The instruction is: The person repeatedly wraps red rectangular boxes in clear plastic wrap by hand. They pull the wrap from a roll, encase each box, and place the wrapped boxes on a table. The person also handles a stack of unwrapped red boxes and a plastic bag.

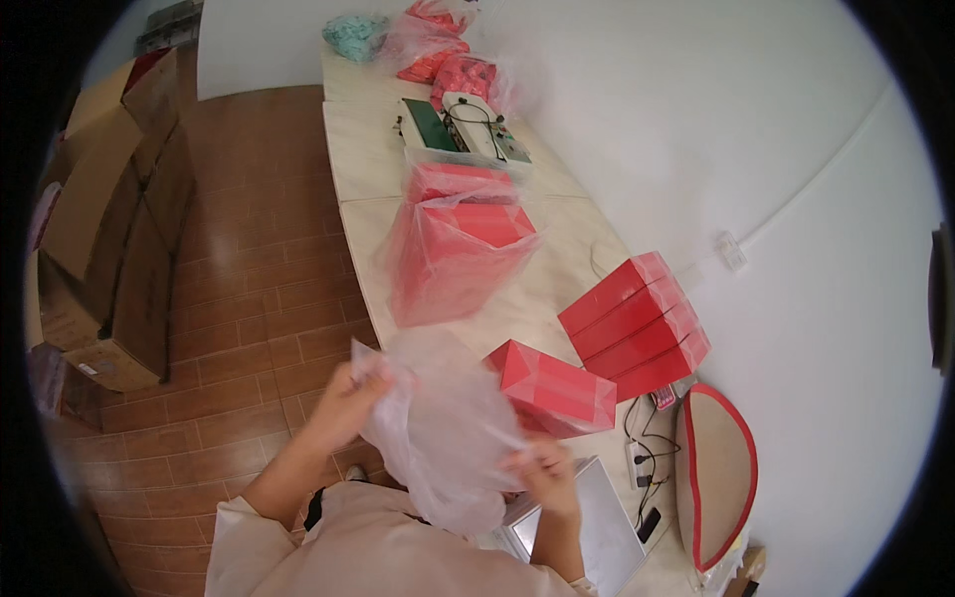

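A clear plastic bag point(448, 418) is spread out between my hands, in front of my body. My left hand point(365, 384) pinches one upper corner of it, and my right hand point(541, 466) grips the opposite side. Just beyond the bag, a red box point(563, 392) with a shiny wrapped surface lies on the table, close to my right hand. Behind that stands a row of several red boxes point(634, 324) side by side. Farther along the table, red boxes point(462, 261) stand inside clear plastic bags.
A white and green machine point(455, 127) with a cable sits on the long table point(373, 224). Bagged red items point(462, 78) and a teal bundle point(357, 37) lie at the far end. On the right are a power strip point(639, 466) and a red-rimmed fabric item point(720, 477). Cardboard cartons point(112, 261) stand left on the tiled floor.
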`<state>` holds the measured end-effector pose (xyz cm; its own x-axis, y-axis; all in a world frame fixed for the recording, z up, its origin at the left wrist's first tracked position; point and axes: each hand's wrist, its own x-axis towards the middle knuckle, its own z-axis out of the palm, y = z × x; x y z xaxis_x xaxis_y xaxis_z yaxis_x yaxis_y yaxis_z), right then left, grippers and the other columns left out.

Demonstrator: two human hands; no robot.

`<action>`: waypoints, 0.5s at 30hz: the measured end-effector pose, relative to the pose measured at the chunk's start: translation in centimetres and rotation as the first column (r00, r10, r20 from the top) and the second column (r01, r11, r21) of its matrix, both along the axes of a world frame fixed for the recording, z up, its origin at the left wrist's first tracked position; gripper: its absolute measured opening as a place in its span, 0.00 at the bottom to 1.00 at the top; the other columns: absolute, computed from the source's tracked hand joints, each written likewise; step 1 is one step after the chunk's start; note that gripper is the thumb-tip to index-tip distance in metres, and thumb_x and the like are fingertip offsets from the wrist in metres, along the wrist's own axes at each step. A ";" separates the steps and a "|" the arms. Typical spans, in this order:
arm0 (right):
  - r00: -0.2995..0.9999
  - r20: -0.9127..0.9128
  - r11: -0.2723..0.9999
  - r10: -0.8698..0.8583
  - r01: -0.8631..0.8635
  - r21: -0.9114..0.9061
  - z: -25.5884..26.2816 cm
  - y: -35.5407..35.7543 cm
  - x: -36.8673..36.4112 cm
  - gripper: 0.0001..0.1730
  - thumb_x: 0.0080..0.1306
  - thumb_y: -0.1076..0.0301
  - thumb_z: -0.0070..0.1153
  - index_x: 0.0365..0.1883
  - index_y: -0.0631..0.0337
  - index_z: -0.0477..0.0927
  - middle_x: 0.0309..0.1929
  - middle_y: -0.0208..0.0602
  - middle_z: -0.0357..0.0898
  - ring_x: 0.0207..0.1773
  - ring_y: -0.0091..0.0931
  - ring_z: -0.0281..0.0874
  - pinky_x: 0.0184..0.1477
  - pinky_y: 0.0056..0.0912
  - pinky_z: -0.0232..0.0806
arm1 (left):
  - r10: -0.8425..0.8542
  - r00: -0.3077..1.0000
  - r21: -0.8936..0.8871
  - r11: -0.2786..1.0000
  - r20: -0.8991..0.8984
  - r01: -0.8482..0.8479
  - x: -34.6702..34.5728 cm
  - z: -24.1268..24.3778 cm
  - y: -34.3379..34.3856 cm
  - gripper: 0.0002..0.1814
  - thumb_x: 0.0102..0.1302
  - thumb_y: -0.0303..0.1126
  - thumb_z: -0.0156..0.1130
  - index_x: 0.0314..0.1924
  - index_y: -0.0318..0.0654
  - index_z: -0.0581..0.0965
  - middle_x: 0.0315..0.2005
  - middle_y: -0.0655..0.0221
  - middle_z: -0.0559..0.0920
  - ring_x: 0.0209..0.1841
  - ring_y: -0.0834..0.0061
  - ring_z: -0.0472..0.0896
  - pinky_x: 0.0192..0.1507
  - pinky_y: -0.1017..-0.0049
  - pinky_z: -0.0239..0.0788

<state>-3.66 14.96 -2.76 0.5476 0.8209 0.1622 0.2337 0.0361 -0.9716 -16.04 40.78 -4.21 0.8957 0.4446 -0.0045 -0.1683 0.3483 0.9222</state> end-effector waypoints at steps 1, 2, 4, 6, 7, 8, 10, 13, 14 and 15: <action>0.956 -0.184 0.959 -0.228 0.254 0.130 -0.4 -0.4 -0.3 0.04 0.67 0.70 0.53 0.35 0.61 0.75 0.26 0.29 0.76 0.28 0.22 0.75 0.32 0.26 0.70 | 0.091 0.996 0.016 0.996 0.008 -0.092 0.2 -1.4 1.4 0.16 0.72 0.44 0.53 0.39 0.39 0.78 0.28 0.81 0.77 0.30 0.90 0.71 0.31 0.83 0.65; 0.884 -0.362 0.909 -0.296 0.377 0.177 1.1 -0.8 0.0 0.08 0.68 0.65 0.52 0.30 0.58 0.73 0.24 0.27 0.74 0.27 0.20 0.75 0.32 0.24 0.72 | 0.164 0.986 -0.049 0.985 0.000 -0.164 0.6 -2.0 2.4 0.16 0.72 0.44 0.52 0.37 0.40 0.77 0.26 0.83 0.75 0.27 0.91 0.68 0.28 0.84 0.60; 0.801 -0.318 0.838 -0.506 0.545 0.039 2.1 -1.0 2.0 0.15 0.71 0.61 0.50 0.24 0.55 0.72 0.17 0.17 0.65 0.20 0.11 0.61 0.19 0.15 0.51 | 0.257 0.966 -0.067 0.963 -0.035 -0.259 1.4 -3.1 3.6 0.16 0.72 0.44 0.52 0.34 0.41 0.77 0.22 0.85 0.71 0.23 0.92 0.64 0.24 0.86 0.54; 0.865 -0.085 0.868 -0.495 0.488 -0.090 3.6 -1.2 2.6 0.14 0.71 0.58 0.50 0.29 0.55 0.74 0.17 0.14 0.62 0.17 0.08 0.54 0.17 0.15 0.46 | 0.288 0.956 0.014 0.958 -0.062 -0.288 2.7 -4.4 3.4 0.16 0.72 0.45 0.52 0.34 0.42 0.77 0.20 0.85 0.69 0.22 0.92 0.62 0.22 0.86 0.51; 0.857 -0.056 0.856 -0.513 0.506 -0.103 4.5 -1.1 2.3 0.14 0.71 0.58 0.49 0.28 0.55 0.74 0.17 0.12 0.61 0.17 0.07 0.51 0.18 0.15 0.41 | 0.247 0.965 0.071 0.968 -0.090 -0.241 2.9 -3.0 3.2 0.16 0.72 0.45 0.51 0.34 0.42 0.77 0.19 0.86 0.67 0.21 0.92 0.60 0.21 0.85 0.48; 0.856 -0.027 0.852 -0.517 0.511 -0.112 5.4 -0.9 2.0 0.15 0.72 0.58 0.49 0.27 0.55 0.74 0.16 0.11 0.59 0.17 0.06 0.47 0.18 0.16 0.37 | 0.220 0.975 0.173 0.961 -0.010 -0.215 3.3 -3.3 3.5 0.16 0.72 0.46 0.52 0.37 0.42 0.77 0.22 0.85 0.68 0.23 0.92 0.63 0.24 0.85 0.51; 0.864 -0.014 0.861 -0.503 0.500 -0.088 6.2 -1.8 2.4 0.15 0.72 0.58 0.49 0.27 0.55 0.75 0.16 0.12 0.58 0.16 0.07 0.49 0.18 0.16 0.40 | 0.266 0.946 0.232 0.923 0.188 -0.306 4.7 -1.8 3.4 0.23 0.70 0.44 0.53 0.56 0.36 0.71 0.50 0.68 0.75 0.53 0.76 0.71 0.57 0.74 0.60; 0.907 -0.016 0.902 -0.420 0.416 -0.115 6.6 -1.7 2.8 0.15 0.72 0.60 0.49 0.29 0.59 0.76 0.16 0.13 0.58 0.17 0.09 0.51 0.19 0.17 0.44 | 0.189 0.889 0.520 0.753 0.416 -0.403 6.2 1.6 2.1 0.35 0.62 0.45 0.61 0.64 0.37 0.62 0.62 0.62 0.65 0.64 0.68 0.62 0.66 0.65 0.49; 0.931 0.007 0.925 -0.364 0.363 -0.109 6.6 -1.2 2.9 0.15 0.72 0.60 0.49 0.29 0.60 0.76 0.16 0.13 0.59 0.17 0.10 0.52 0.20 0.17 0.45 | 0.143 0.863 0.594 0.670 0.485 -0.445 6.4 3.0 1.3 0.40 0.59 0.45 0.63 0.67 0.38 0.59 0.66 0.60 0.62 0.68 0.65 0.58 0.68 0.62 0.46; 0.954 0.031 0.948 -0.299 0.300 -0.103 6.9 -0.4 2.7 0.15 0.72 0.61 0.49 0.30 0.62 0.77 0.16 0.14 0.59 0.18 0.10 0.53 0.20 0.17 0.46 | 0.005 0.891 0.725 0.580 0.453 -0.372 5.8 4.6 0.5 0.39 0.57 0.43 0.65 0.66 0.38 0.61 0.65 0.59 0.64 0.68 0.66 0.59 0.68 0.61 0.46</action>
<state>-0.97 14.53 4.15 0.7692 0.6322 0.0934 0.2321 -0.1402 -0.9625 -10.20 41.32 0.36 0.6344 0.2655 0.7259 -0.5187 -0.5500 0.6545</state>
